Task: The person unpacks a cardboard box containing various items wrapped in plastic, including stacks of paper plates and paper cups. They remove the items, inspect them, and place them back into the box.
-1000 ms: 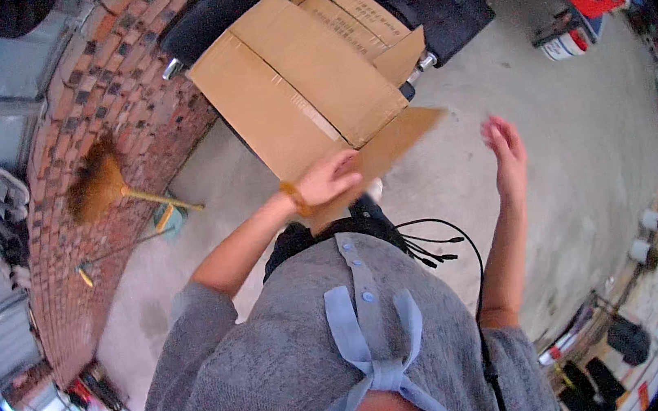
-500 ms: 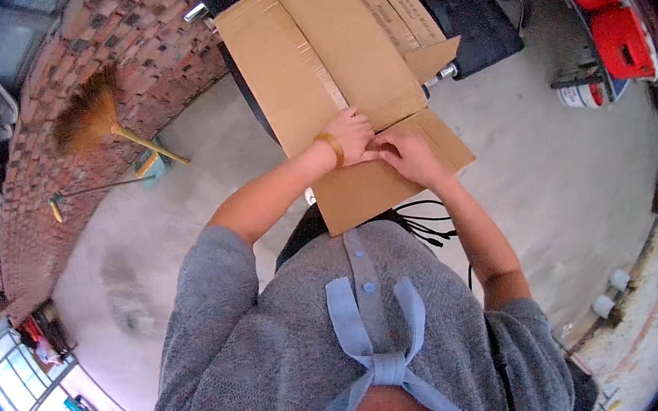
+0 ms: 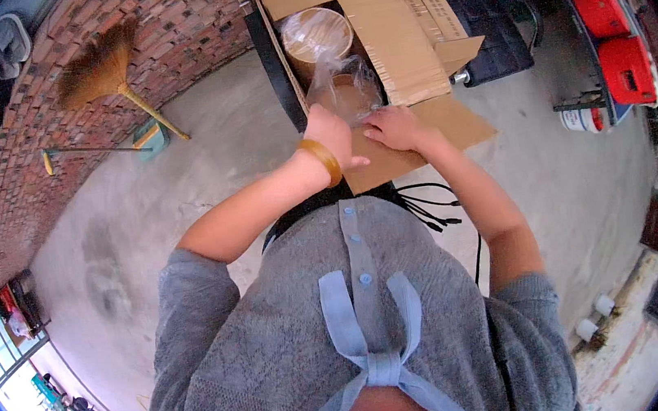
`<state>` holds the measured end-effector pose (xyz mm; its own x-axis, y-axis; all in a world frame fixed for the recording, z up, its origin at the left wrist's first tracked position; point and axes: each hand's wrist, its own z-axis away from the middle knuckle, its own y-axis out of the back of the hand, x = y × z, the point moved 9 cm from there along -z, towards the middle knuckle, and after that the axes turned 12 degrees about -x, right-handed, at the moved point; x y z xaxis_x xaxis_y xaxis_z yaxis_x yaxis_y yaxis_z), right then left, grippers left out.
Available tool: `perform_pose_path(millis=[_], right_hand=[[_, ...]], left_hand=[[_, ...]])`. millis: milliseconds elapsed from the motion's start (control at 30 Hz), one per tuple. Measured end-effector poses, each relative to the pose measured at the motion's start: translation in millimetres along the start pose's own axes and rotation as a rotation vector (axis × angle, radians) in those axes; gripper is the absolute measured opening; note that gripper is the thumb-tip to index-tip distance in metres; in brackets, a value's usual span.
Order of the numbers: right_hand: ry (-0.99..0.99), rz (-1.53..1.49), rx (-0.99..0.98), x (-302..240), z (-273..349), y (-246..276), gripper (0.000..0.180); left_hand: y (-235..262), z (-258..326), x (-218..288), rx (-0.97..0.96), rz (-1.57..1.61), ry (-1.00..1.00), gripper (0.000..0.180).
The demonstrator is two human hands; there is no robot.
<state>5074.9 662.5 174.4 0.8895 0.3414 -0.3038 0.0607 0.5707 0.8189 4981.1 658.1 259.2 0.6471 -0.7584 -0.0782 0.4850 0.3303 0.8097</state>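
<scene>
The cardboard box (image 3: 376,52) stands open at the top middle of the view, its flaps folded outward, and serves as the landmark here. Inside its near left part sits a round pale wooden-looking container (image 3: 316,36), and just nearer the person from that lies crumpled clear plastic wrap (image 3: 343,85) over something brown.

The left hand (image 3: 332,133) is at the box's near edge, fingers curled down into the opening at the plastic wrap; whether they pinch the wrap cannot be told, since the fingertips are hidden. A yellow bangle (image 3: 322,159) rings that wrist. The right hand (image 3: 393,128) lies just right of the left one, fingers together and flat, pressing on the near flap (image 3: 420,141) of the box, which sticks out toward the person.

Below the box's near flap, black cables (image 3: 428,210) hang by the person's grey top. Left of the box a brick wall (image 3: 85,96) runs along the concrete floor (image 3: 204,188), with a straw broom (image 3: 107,72) leaning against it. Right of the box stands a dark chair (image 3: 488,30), and further right are red crates (image 3: 605,15) and a small paint can (image 3: 581,119).
</scene>
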Motion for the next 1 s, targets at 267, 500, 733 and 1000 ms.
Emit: perform_pose_path(millis=[267,500,733,1000], right_hand=[[-0.226,0.409,-0.14,12,23,40,0.037],[-0.554,0.447,-0.006,73,55,119,0.034],[-0.611,0.265,-0.017,190,51,113,0.036],[-0.342,0.331,-0.286,234,-39,82,0.03]], left_hand=[[-13,1,-3,0.044,0.073,0.078,0.063],[-62,-12,-5,0.059,0.397,-0.073,0.063],[-59,-41,0,0.038,0.673,-0.005,0.055],[-68,-37,-18,0.374,0.82,0.21,0.063]])
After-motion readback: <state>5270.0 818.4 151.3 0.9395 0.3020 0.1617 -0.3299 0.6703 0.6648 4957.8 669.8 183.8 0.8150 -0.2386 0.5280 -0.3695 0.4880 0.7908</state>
